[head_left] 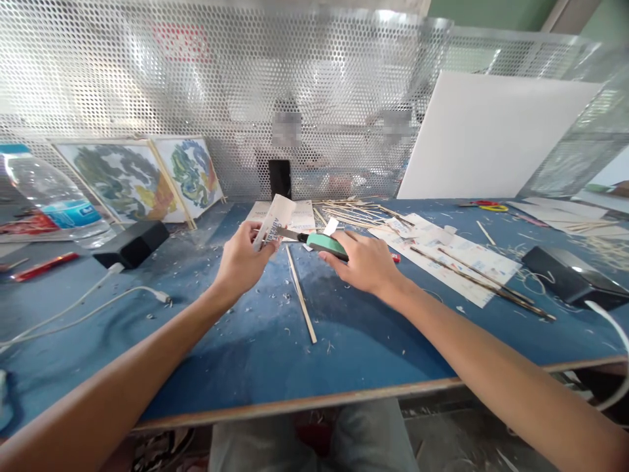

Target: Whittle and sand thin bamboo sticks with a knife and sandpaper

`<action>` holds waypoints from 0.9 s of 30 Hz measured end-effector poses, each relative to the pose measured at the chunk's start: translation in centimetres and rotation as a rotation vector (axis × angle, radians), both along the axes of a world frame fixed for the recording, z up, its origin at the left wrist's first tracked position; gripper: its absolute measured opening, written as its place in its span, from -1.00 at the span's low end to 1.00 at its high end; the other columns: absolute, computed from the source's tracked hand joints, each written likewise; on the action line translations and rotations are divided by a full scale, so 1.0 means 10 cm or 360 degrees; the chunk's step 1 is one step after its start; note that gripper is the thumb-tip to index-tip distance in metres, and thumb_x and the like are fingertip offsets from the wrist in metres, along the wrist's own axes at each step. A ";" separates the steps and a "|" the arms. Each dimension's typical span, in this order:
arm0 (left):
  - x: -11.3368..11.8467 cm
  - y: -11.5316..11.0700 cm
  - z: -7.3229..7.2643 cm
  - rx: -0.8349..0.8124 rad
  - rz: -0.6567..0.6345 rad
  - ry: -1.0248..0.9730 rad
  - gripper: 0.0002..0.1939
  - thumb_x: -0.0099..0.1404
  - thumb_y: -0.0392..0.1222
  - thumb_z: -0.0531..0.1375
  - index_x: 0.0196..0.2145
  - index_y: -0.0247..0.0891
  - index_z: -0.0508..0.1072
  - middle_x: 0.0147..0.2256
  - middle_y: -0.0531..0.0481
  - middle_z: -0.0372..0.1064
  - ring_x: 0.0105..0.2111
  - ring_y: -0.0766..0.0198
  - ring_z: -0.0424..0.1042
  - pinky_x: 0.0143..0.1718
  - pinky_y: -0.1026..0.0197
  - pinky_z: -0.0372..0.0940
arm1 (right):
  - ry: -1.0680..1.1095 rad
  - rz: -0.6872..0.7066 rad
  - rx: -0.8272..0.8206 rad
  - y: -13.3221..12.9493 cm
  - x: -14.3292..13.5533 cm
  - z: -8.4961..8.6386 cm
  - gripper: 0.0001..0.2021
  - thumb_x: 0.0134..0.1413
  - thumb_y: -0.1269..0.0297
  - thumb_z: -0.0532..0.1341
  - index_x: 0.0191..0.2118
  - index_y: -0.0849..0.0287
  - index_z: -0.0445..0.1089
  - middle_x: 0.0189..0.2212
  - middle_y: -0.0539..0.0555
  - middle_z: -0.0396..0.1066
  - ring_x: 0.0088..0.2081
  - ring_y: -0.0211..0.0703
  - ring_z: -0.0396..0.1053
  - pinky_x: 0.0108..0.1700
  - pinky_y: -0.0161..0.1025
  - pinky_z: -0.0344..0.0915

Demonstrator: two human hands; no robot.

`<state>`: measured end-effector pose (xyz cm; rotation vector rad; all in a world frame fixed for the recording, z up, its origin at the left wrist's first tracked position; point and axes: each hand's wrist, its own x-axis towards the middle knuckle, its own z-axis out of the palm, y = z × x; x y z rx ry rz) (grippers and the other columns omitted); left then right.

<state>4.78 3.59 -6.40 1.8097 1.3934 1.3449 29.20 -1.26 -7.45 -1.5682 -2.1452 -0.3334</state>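
Note:
My left hand is closed on a folded piece of sandpaper with blue print on its pale back. In my right hand is a utility knife with a green handle, gripped with its blade pointing left. The blade's tip meets the sandpaper, at or near its printed face; I cannot tell whether it is cutting in. A small white scrap shows just above the knife. Below the hands, a thin wooden strip lies on the blue table.
Thin sticks and printed sheets lie behind and right. Two black boxes with white cables flank the workspace. A water bottle and framed paintings stand left; a white board leans on the perforated metal screen.

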 end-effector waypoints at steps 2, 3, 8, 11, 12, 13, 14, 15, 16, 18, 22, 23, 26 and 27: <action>0.00 -0.02 0.01 0.0026 0.0028 0.0094 -0.69 0.05 -0.16 0.42 -0.23 -0.17 0.51 -0.29 -0.04 0.53 -0.26 0.07 0.45 -0.24 0.17 0.24 | -0.0082 -0.0059 -0.0001 -0.03 -0.02 0.02 -0.48 0.36 -0.18 -0.10 0.03 0.12 0.35 -0.14 0.14 0.53 -0.21 0.02 0.46 -0.40 -0.21 0.01; 0.01 -0.03 0.01 0.0033 0.0032 0.0136 -0.72 0.05 -0.16 0.42 -0.25 -0.17 0.52 -0.31 -0.04 0.53 -0.28 0.07 0.46 -0.25 0.17 0.25 | -0.0116 -0.0078 -0.0004 -0.04 -0.04 0.03 -0.47 0.36 -0.18 -0.11 0.02 0.12 0.35 -0.14 0.15 0.53 -0.22 0.02 0.46 -0.41 -0.21 -0.01; 0.02 -0.05 -0.01 0.0062 0.0052 0.0270 -0.77 0.07 -0.11 0.41 -0.28 -0.14 0.55 -0.35 -0.02 0.54 -0.34 0.08 0.48 -0.28 0.16 0.26 | -0.0201 -0.0080 -0.0014 -0.07 -0.07 0.04 -0.45 0.37 -0.19 -0.13 0.00 0.14 0.35 -0.16 0.15 0.53 -0.29 -0.01 0.45 -0.44 -0.20 -0.10; 0.03 -0.05 -0.01 0.0058 0.0054 0.0289 -0.76 0.05 -0.10 0.43 -0.30 -0.15 0.56 -0.36 -0.03 0.54 -0.34 0.08 0.47 -0.29 0.16 0.26 | -0.0215 -0.0055 -0.0007 -0.07 -0.06 0.04 -0.44 0.36 -0.20 -0.13 0.01 0.14 0.35 -0.17 0.14 0.53 -0.30 -0.02 0.45 -0.45 -0.20 -0.13; 0.03 -0.05 0.00 0.0049 0.0052 0.0289 -0.74 0.03 -0.10 0.43 -0.30 -0.16 0.56 -0.36 -0.04 0.54 -0.34 0.07 0.47 -0.29 0.16 0.26 | -0.0220 -0.0046 0.0000 -0.07 -0.06 0.04 -0.45 0.36 -0.20 -0.13 0.02 0.14 0.35 -0.17 0.14 0.53 -0.30 -0.02 0.45 -0.45 -0.19 -0.14; 0.03 -0.04 0.00 0.0038 0.0049 0.0287 -0.71 0.02 -0.10 0.44 -0.28 -0.17 0.55 -0.35 -0.05 0.55 -0.34 0.07 0.47 -0.30 0.16 0.26 | -0.0226 -0.0039 0.0007 -0.07 -0.06 0.04 -0.45 0.36 -0.19 -0.12 0.03 0.14 0.36 -0.17 0.13 0.53 -0.30 -0.02 0.45 -0.45 -0.19 -0.14; 0.03 -0.04 0.00 0.0026 0.0045 0.0283 -0.68 0.01 -0.09 0.45 -0.26 -0.18 0.55 -0.33 -0.06 0.55 -0.34 0.08 0.48 -0.30 0.16 0.26 | -0.0230 -0.0035 0.0012 -0.07 -0.07 0.04 -0.45 0.36 -0.19 -0.11 0.04 0.13 0.35 -0.16 0.13 0.53 -0.31 -0.02 0.45 -0.45 -0.19 -0.14; 0.02 -0.04 0.00 0.0016 0.0046 0.0277 -0.64 0.00 -0.09 0.46 -0.23 -0.18 0.55 -0.32 -0.06 0.55 -0.35 0.08 0.48 -0.31 0.16 0.25 | -0.0233 -0.0036 0.0015 -0.07 -0.07 0.03 -0.46 0.36 -0.19 -0.11 0.05 0.13 0.35 -0.15 0.13 0.53 -0.30 -0.02 0.45 -0.45 -0.19 -0.14; 0.02 -0.04 0.01 0.0008 0.0049 0.0267 -0.60 -0.02 -0.09 0.47 -0.21 -0.18 0.54 -0.32 -0.06 0.55 -0.36 0.09 0.47 -0.32 0.17 0.24 | -0.0236 -0.0039 0.0013 -0.07 -0.07 0.03 -0.46 0.36 -0.19 -0.11 0.06 0.13 0.35 -0.15 0.13 0.53 -0.30 -0.02 0.45 -0.45 -0.19 -0.13; 0.02 -0.04 0.01 -0.0001 0.0062 0.0243 -0.51 -0.06 -0.09 0.50 -0.16 -0.16 0.52 -0.33 -0.05 0.55 -0.37 0.10 0.45 -0.33 0.18 0.21 | -0.0237 -0.0043 0.0002 -0.08 -0.07 0.03 -0.45 0.36 -0.19 -0.11 0.05 0.13 0.35 -0.13 0.14 0.53 -0.29 -0.02 0.45 -0.45 -0.19 -0.12; 0.03 -0.05 0.03 -0.0029 0.0093 0.0195 -0.43 -0.10 -0.12 0.52 -0.11 -0.17 0.49 -0.36 -0.03 0.53 -0.39 0.11 0.43 -0.32 0.18 0.18 | -0.0239 -0.0026 0.0019 -0.09 -0.08 0.03 -0.44 0.35 -0.20 -0.11 0.03 0.13 0.36 -0.12 0.15 0.53 -0.28 0.00 0.46 -0.45 -0.19 -0.11; 0.03 -0.05 0.03 -0.0038 0.0096 0.0181 -0.43 -0.10 -0.14 0.52 -0.11 -0.17 0.49 -0.37 -0.03 0.53 -0.40 0.11 0.42 -0.32 0.17 0.18 | -0.0241 -0.0020 0.0026 -0.09 -0.08 0.04 -0.45 0.35 -0.20 -0.11 0.03 0.14 0.37 -0.11 0.15 0.53 -0.28 0.00 0.46 -0.45 -0.19 -0.11; 0.04 -0.05 0.03 -0.0051 0.0085 0.0133 -0.42 -0.11 -0.20 0.51 -0.10 -0.17 0.49 -0.39 -0.01 0.52 -0.42 0.13 0.41 -0.31 0.18 0.18 | -0.0259 -0.0021 0.0020 -0.10 -0.08 0.04 -0.44 0.36 -0.19 -0.12 0.03 0.15 0.36 -0.12 0.15 0.53 -0.28 0.00 0.45 -0.45 -0.18 -0.10; 0.04 -0.05 0.03 -0.0053 0.0079 0.0120 -0.42 -0.11 -0.21 0.51 -0.10 -0.17 0.49 -0.39 0.00 0.51 -0.42 0.14 0.40 -0.30 0.18 0.18 | -0.0263 -0.0031 0.0014 -0.10 -0.08 0.04 -0.44 0.36 -0.19 -0.13 0.03 0.15 0.36 -0.12 0.16 0.53 -0.28 -0.01 0.45 -0.45 -0.18 -0.10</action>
